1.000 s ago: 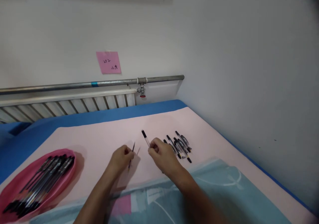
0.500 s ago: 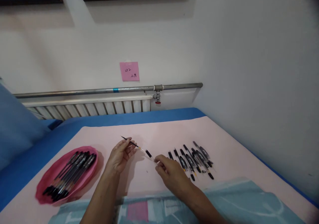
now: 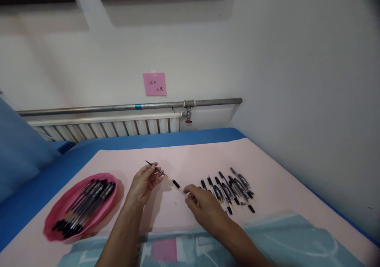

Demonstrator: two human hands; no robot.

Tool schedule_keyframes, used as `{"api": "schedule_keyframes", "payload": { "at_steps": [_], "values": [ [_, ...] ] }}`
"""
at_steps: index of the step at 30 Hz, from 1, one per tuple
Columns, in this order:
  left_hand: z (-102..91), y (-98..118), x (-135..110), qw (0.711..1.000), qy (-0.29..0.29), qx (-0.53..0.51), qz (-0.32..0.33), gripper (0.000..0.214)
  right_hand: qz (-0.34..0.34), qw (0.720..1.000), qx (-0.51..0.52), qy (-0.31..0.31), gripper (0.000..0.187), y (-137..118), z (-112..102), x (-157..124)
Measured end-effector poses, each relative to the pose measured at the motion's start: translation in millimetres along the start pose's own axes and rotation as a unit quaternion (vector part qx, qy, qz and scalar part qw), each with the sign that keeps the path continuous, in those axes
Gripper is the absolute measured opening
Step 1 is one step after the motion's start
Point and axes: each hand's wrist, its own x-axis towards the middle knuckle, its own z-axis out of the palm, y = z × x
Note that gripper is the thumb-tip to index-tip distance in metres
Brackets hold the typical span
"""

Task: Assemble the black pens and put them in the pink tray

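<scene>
Between thumb and fingers, my left hand (image 3: 145, 183) pinches a dark pen refill (image 3: 160, 171), its tip pointing up and to the left. My right hand (image 3: 202, 203) is closed on a clear pen barrel (image 3: 180, 187) with a black grip. The refill's rear end meets the barrel's open end, the two roughly in line; how far it sits inside is too small to tell. To the right of my right hand lie several loose pen parts (image 3: 228, 190), with black caps and clear barrels among them.
A pink oval basket (image 3: 49, 227) on the left holds several black pens (image 3: 86, 207). Pink sheeting (image 3: 124, 160) covers the blue table (image 3: 166, 140). Light-blue patterned cloth (image 3: 276, 239) lies along the near edge. Behind stand a radiator (image 3: 118, 128) and a wall.
The barrel in my right hand has come up to the refill, closing the small gap between them. My left hand has hardly moved.
</scene>
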Motion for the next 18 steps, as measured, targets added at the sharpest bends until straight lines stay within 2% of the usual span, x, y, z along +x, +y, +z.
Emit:
{"api": "schedule_keyframes", "payload": {
  "at_steps": [18],
  "values": [
    [2.4, 1.5, -3.1, 0.999, 0.009, 0.030, 0.023, 0.011, -0.025, 0.998, -0.066, 0.001, 0.025, 0.2, -1.6, -0.7]
  ]
}}
